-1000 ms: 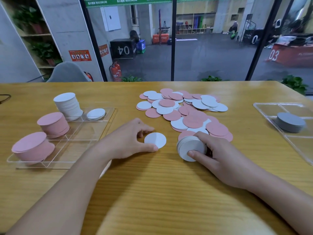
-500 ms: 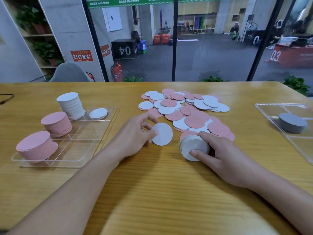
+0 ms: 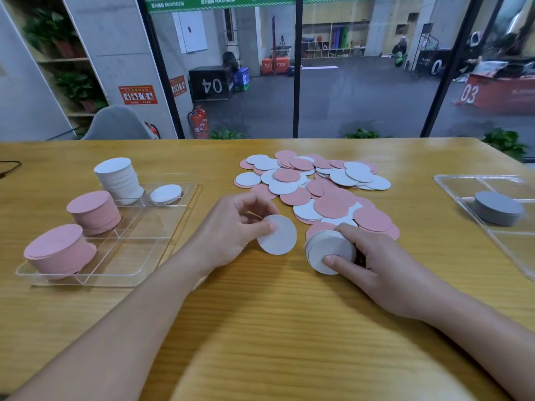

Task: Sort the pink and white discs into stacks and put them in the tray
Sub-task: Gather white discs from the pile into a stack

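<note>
Pinching a single white disc (image 3: pixel 277 234) by its edge, tilted up off the tabletop (image 3: pixel 260 328), the left hand (image 3: pixel 231 230) closes thumb and fingers on it. Just right of that disc, the right hand (image 3: pixel 373 256) curls around a short stack of white discs (image 3: pixel 328 251), thumb pressed on top. Beyond the stack lies the loose pile (image 3: pixel 315 189) of pink and white discs, thin and flat, overlapping, still large. Well left of the pile, the clear tray (image 3: pixel 139 264) already holds two pink stacks (image 3: pixel 94 209), a tall white stack (image 3: pixel 118 178) and one lone white disc (image 3: pixel 166 194). I judge the sorting roughly half done.
</note>
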Action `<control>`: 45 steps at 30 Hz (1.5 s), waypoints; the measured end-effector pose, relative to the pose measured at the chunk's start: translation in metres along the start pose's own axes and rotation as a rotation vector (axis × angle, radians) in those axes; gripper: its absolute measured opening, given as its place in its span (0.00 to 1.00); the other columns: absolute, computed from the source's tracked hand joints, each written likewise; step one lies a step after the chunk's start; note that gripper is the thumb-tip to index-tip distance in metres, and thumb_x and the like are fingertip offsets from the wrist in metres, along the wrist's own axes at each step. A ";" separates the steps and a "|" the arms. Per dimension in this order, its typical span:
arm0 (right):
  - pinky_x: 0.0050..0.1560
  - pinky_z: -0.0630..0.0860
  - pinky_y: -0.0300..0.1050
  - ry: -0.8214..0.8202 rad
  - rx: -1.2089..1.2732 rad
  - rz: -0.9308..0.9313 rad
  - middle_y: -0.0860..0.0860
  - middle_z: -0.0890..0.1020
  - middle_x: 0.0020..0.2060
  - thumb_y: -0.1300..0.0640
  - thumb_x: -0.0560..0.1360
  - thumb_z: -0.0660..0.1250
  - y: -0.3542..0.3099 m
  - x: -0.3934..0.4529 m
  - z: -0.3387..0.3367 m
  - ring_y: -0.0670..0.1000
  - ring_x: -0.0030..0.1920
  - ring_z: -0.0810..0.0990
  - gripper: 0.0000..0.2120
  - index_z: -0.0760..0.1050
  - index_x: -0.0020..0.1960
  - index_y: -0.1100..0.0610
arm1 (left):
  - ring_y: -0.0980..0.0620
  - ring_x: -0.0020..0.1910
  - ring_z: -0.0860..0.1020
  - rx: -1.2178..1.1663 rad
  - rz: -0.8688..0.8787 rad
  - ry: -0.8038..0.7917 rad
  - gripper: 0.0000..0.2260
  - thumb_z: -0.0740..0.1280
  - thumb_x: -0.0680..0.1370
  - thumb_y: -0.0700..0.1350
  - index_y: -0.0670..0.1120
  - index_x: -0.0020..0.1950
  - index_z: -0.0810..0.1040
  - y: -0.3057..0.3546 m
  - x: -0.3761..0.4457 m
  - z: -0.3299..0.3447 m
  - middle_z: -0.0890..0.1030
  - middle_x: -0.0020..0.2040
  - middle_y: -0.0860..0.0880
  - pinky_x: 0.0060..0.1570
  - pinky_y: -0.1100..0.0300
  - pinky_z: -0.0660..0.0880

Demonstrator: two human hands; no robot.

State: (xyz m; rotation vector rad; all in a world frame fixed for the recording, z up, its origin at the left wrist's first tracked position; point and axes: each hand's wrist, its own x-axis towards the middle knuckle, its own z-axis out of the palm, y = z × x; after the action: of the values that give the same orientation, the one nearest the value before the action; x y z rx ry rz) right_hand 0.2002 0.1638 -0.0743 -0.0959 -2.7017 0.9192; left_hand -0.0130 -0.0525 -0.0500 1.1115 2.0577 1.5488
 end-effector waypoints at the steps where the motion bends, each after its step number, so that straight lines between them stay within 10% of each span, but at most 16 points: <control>1: 0.38 0.71 0.46 -0.001 0.001 0.002 0.47 0.77 0.38 0.41 0.84 0.68 0.000 0.000 0.000 0.48 0.36 0.72 0.10 0.72 0.48 0.45 | 0.53 0.46 0.84 -0.010 0.016 -0.024 0.05 0.78 0.80 0.38 0.46 0.53 0.87 0.000 -0.001 0.002 0.87 0.51 0.47 0.51 0.59 0.79; 11: 0.41 0.74 0.44 0.008 -0.092 -0.013 0.37 0.79 0.47 0.41 0.84 0.67 -0.003 -0.001 0.004 0.47 0.44 0.77 0.06 0.70 0.55 0.38 | 0.50 0.42 0.79 -0.089 0.158 -0.185 0.06 0.67 0.87 0.36 0.41 0.56 0.85 0.008 -0.009 0.050 0.84 0.43 0.48 0.44 0.55 0.80; 17: 0.39 0.72 0.42 0.019 -0.139 -0.017 0.39 0.79 0.44 0.40 0.85 0.65 -0.005 0.000 0.005 0.45 0.44 0.78 0.07 0.71 0.56 0.41 | 0.45 0.45 0.80 0.119 0.244 -0.189 0.06 0.77 0.80 0.39 0.48 0.54 0.85 0.003 -0.013 0.049 0.84 0.47 0.48 0.45 0.46 0.79; 27: 0.37 0.70 0.44 0.134 0.283 0.082 0.50 0.82 0.41 0.52 0.82 0.74 -0.035 -0.027 0.010 0.48 0.35 0.73 0.03 0.82 0.54 0.50 | 0.46 0.39 0.81 -0.018 0.001 -0.528 0.04 0.75 0.83 0.40 0.41 0.57 0.85 0.012 -0.017 0.021 0.84 0.44 0.36 0.38 0.54 0.78; 30: 0.36 0.71 0.41 0.074 0.364 0.134 0.48 0.84 0.43 0.52 0.81 0.75 -0.048 -0.033 0.019 0.45 0.35 0.74 0.03 0.83 0.52 0.50 | 0.46 0.38 0.80 0.005 0.036 -0.363 0.07 0.72 0.86 0.45 0.42 0.53 0.87 0.008 -0.009 0.014 0.87 0.43 0.41 0.35 0.58 0.73; 38: 0.43 0.72 0.34 0.099 0.031 0.058 0.40 0.80 0.50 0.42 0.79 0.74 -0.069 -0.035 0.036 0.46 0.41 0.79 0.09 0.82 0.57 0.44 | 0.57 0.46 0.82 0.350 0.155 -0.136 0.04 0.75 0.83 0.47 0.57 0.53 0.88 -0.013 0.001 0.017 0.87 0.47 0.56 0.49 0.58 0.77; 45: 0.46 0.77 0.47 0.252 -0.294 0.311 0.36 0.77 0.52 0.28 0.74 0.70 -0.011 -0.031 -0.019 0.40 0.44 0.78 0.20 0.76 0.58 0.39 | 0.64 0.69 0.76 0.531 0.261 -0.289 0.13 0.66 0.88 0.50 0.63 0.70 0.82 0.020 0.027 0.057 0.81 0.69 0.67 0.71 0.59 0.73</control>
State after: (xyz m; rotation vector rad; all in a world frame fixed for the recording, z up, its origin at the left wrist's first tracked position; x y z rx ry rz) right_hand 0.2354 0.1616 -0.0611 -0.6616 -2.6013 0.5315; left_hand 0.0150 0.0073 -0.0465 1.7350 2.2378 0.8707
